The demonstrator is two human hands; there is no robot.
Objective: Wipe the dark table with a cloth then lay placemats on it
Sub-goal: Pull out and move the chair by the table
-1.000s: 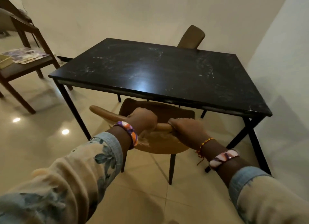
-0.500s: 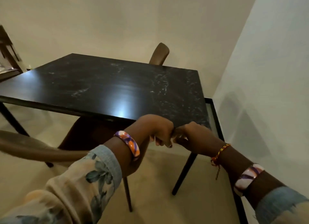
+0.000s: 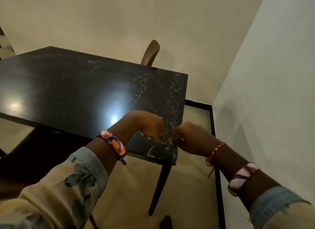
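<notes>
Pale room corner, right wall (image 3: 265,78) close by, tiled floor (image 3: 136,186) below. Dark veined desk (image 3: 76,92) across left and centre, glossy, with two lamp glares; long axis running from the near right corner away to the left. Far chair (image 3: 150,53) tucked in behind the far edge; near chair (image 3: 25,160) only a dim brown shape at lower left.

Left hand (image 3: 150,126) and right hand (image 3: 189,138) met knuckle to knuckle just above the near right corner of the desk. Fingers (image 3: 153,137) of both curled, tips touching; impossible to tell whether anything small is pinched between them. No cloth and no placemats anywhere in view, so not in the hands as far as can be seen.

Deciding relation: desk top lying directly under and ahead-left of the fingers, most of it stretching leftward. Left hand nearer that open stretch; right hand nearer the short right edge. Judged: wiping not yet begun, cloth to be fetched first.

Against one second ago: both hands then gripping the top rail of the near chair, whole desk seen from farther back. Half a second ago: already off the chair and joined at the near edge. Now: seen from closer, above the corner.
</notes>
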